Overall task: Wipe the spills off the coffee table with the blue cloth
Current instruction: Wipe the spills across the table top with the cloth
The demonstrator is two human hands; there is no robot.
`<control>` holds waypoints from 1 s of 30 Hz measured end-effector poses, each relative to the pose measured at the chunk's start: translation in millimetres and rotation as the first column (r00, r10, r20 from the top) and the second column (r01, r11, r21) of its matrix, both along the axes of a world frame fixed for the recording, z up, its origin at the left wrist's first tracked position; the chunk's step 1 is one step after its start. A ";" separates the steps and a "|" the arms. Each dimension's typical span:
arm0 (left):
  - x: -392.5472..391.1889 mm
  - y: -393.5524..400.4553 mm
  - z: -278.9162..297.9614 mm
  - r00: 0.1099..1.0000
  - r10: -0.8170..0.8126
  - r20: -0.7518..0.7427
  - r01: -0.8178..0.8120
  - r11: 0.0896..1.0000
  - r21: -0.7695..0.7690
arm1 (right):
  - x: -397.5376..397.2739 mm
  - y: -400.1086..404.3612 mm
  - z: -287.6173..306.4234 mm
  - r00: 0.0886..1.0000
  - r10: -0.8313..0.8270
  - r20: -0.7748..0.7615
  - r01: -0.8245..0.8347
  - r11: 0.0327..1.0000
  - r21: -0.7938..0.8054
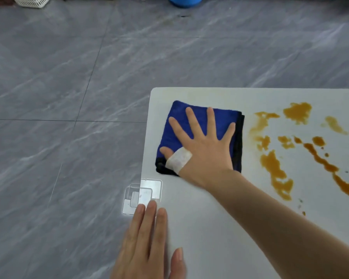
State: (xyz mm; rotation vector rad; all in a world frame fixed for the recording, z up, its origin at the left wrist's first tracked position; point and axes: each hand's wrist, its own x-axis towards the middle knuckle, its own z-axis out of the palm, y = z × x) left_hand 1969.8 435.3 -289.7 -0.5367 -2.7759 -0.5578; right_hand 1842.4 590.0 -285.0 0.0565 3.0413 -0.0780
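The right hand (201, 146), fingers spread apart, is pressing flat on the folded blue cloth (177, 125) lying left of orange-brown spills (274, 168) on the white desk (220, 218); the left hand (147, 244), fingers together, is resting at its edge

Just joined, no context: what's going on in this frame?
A person is about to wipe a white coffee table. The right hand presses flat, fingers spread, on a folded blue cloth near the table's far left corner. The left hand rests flat at the table's near left edge. Orange-brown spills lie to the right of the cloth, not yet wiped.
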 end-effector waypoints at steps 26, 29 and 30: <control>6.9 -4.7 7.4 0.993 -0.046 0.108 0.053 0.997 -0.059 | -37.1 84.8 6.3 0.993 -0.096 0.075 0.099 0.994 -0.035; 6.1 -3.9 7.7 0.992 -0.054 0.118 0.061 0.996 -0.061 | -33.9 122.3 11.6 0.968 -0.226 0.110 0.233 0.971 -0.058; 6.4 -3.5 8.3 0.991 -0.049 0.123 0.056 0.997 -0.058 | -24.9 130.4 14.2 0.954 -0.272 0.129 0.281 0.958 -0.063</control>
